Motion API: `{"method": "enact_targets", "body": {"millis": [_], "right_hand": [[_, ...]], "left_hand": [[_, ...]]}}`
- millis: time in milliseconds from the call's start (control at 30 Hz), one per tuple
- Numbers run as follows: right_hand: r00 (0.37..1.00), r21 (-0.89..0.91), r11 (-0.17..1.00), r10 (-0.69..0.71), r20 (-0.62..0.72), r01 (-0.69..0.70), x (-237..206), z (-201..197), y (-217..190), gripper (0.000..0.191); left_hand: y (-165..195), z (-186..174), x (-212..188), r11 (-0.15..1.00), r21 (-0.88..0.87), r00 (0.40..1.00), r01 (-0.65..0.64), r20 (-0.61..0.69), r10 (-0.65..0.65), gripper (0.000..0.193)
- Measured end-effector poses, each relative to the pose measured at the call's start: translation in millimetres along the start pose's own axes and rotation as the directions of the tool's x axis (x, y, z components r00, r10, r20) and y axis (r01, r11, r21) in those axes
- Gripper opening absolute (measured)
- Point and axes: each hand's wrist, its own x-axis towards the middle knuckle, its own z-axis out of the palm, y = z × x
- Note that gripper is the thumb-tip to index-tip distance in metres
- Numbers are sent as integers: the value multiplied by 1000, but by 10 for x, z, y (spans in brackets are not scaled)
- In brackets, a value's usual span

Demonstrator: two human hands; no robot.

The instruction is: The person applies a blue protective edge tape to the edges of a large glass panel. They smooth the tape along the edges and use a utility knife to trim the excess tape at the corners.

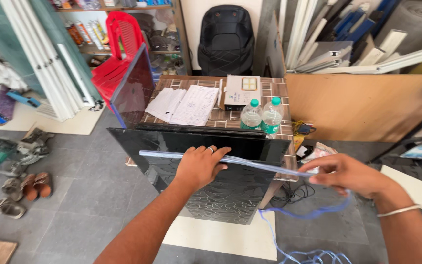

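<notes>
Leaning against the near edge of the small tile-patterned table (275,90) is one large dark glossy panel (221,190), its surface reflective and marked with wavy lines, its lower edge resting on a pale floor tile; a second dark panel (134,88) stands tilted at the table's left edge. On the tabletop lie one spread of white papers (184,103) toward the left side, one flat pale box (242,91) near the far edge, and two clear plastic bottles (262,116) with green caps side by side at the near right corner. One thin bluish translucent strip (250,165) runs along the top edge of the big panel and trails down to the floor in loose curls at the right. The left hand (201,165) presses down over the panel's top edge, fingers curled on the strip there. The right hand (350,174), wearing one thin bangle, pinches the strip just off the panel's right corner.
</notes>
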Motion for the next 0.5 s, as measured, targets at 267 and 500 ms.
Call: {"method": "enact_targets", "body": {"millis": [267,500], "right_hand": [[917,53,994,-66,-393,94,278,76,177,25],[903,105,993,-7,-430,58,173,236,36,23]], "left_hand": [[309,-192,236,953,33,883,301,368,-291,52],[788,28,295,979,-32,957,204,218,-192,44]]}}
